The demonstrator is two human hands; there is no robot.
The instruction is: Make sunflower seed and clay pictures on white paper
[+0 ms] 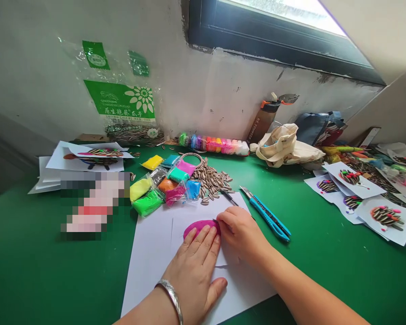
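A flattened oval of magenta modelling clay (pixel 199 226) lies on a small white sheet of paper (pixel 179 221). My left hand (pixel 198 262) is open, its fingers laid flat on the near side of the clay, with a silver bangle at the wrist. At the clay's right edge, my right hand (pixel 235 228) is closed in a pinch. A small dark tip shows at its fingertips, too little of it to name. Beneath is a larger white sheet (pixel 145 266). A dark pen (pixel 228 197) lies just beyond my right hand, and a blue utility knife (pixel 267 214) to its right.
Packets of coloured clay (pixel 148 203) and a pile of sunflower seeds (pixel 213 178) lie beyond the paper. Seed-and-clay figures on cards (pixel 387 215) sit at right, more cards (pixel 71 160) at left. A bottle (pixel 262 122), cloth bag (pixel 284 146) and seed bag (pixel 125 104) stand by the wall.
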